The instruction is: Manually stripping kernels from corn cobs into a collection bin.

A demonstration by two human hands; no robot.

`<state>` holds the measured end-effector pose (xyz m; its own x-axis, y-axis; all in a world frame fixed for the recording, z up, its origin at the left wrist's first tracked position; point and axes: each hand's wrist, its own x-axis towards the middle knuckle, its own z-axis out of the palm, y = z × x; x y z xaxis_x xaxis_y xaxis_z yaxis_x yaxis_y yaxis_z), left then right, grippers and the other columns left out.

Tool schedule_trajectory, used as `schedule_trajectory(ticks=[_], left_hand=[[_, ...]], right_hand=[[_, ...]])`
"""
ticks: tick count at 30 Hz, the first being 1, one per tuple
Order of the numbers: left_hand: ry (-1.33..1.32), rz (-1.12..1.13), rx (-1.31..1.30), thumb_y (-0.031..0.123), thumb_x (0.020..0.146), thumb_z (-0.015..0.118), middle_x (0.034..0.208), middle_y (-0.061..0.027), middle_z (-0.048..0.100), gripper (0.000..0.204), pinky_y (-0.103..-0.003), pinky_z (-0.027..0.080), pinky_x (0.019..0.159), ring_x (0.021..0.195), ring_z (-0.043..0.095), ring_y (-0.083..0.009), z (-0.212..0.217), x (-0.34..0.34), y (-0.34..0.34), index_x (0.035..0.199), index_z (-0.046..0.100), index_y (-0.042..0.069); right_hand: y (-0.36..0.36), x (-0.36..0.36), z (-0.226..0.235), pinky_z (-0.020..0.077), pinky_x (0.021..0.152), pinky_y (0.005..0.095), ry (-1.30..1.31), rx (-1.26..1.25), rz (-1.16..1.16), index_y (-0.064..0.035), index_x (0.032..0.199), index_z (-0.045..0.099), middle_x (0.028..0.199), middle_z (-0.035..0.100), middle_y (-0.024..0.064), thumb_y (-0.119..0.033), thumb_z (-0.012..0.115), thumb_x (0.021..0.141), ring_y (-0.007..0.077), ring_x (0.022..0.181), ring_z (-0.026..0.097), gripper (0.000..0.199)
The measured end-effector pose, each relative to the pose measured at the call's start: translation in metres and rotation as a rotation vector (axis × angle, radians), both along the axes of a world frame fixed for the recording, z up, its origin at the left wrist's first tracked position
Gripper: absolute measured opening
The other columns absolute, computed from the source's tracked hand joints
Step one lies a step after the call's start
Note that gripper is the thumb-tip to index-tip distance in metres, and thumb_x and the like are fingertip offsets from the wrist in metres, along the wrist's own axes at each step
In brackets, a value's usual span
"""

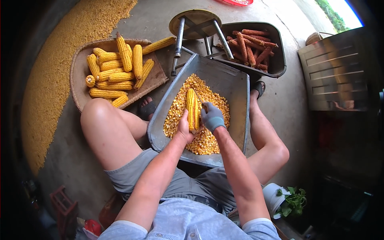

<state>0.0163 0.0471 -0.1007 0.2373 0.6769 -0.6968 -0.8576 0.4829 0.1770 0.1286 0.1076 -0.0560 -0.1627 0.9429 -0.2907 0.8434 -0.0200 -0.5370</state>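
Note:
My left hand (185, 127), bare, is closed round the lower end of a yellow corn cob (192, 108) with its kernels on. A groove runs along the cob's length. My right hand (212, 116), in a grey-blue glove, is closed against the cob's right side. A thin dark tool (197, 95) sticks out from its fingers along the cob; its handle is hidden in the grip. Both hands are over a grey metal trough (237, 92) between my legs. Loose yellow kernels (208, 147) lie in the trough beneath the cob.
At the left, a woven basket (154, 77) holds several full cobs. Beyond the trough stands a metal-legged stool (195, 24), beside a black tub (281, 60) of stripped red cobs. Kernels (60, 76) cover the floor at far left. A white plant pot (273, 199) stands at lower right.

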Motion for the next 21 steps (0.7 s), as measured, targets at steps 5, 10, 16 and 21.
schedule_trajectory(ticks=[5,10,16,21], left_hand=[[-0.162,0.050,-0.047,0.056,0.095,0.030,0.086,-0.0115,0.063,0.060,-0.030,0.055,0.057,0.068,0.063,-0.0199,-0.001,-0.010,-0.002,0.109,0.056,0.003],[-0.132,0.056,-0.030,0.055,0.095,0.030,0.087,-0.0123,0.063,0.059,-0.031,0.056,0.058,0.070,0.063,-0.0204,-0.001,-0.011,-0.003,0.109,0.056,0.004],[-0.092,0.018,-0.018,0.052,0.096,0.031,0.090,-0.0119,0.064,0.054,-0.038,0.054,0.068,0.078,0.063,-0.0230,0.004,-0.005,-0.002,0.113,0.055,0.007],[-0.011,0.013,0.019,0.053,0.095,0.034,0.095,-0.0113,0.064,0.054,-0.037,0.053,0.072,0.081,0.064,-0.0215,0.009,-0.001,-0.001,0.114,0.054,0.007]], right_hand=[[-0.032,0.045,0.016,0.0463,0.050,0.0261,0.498,-0.366,-0.429,-0.0041,0.112,0.061,0.073,0.062,0.0075,-0.022,0.058,0.086,0.0119,0.055,0.057,0.032],[-0.087,0.060,0.057,0.0432,0.047,0.0230,0.538,-0.276,-0.427,-0.0014,0.114,0.058,0.074,0.060,0.0037,-0.017,0.057,0.089,0.0089,0.053,0.054,0.030],[-0.150,0.065,0.084,0.0473,0.057,0.0254,0.334,0.068,-0.173,0.0015,0.116,0.055,0.077,0.060,0.0060,-0.010,0.059,0.088,0.0134,0.062,0.059,0.031],[-0.172,0.060,0.122,0.0480,0.069,0.0407,0.201,0.212,0.013,-0.0044,0.118,0.053,0.091,0.060,0.0185,-0.006,0.062,0.080,0.0358,0.080,0.059,0.039]])
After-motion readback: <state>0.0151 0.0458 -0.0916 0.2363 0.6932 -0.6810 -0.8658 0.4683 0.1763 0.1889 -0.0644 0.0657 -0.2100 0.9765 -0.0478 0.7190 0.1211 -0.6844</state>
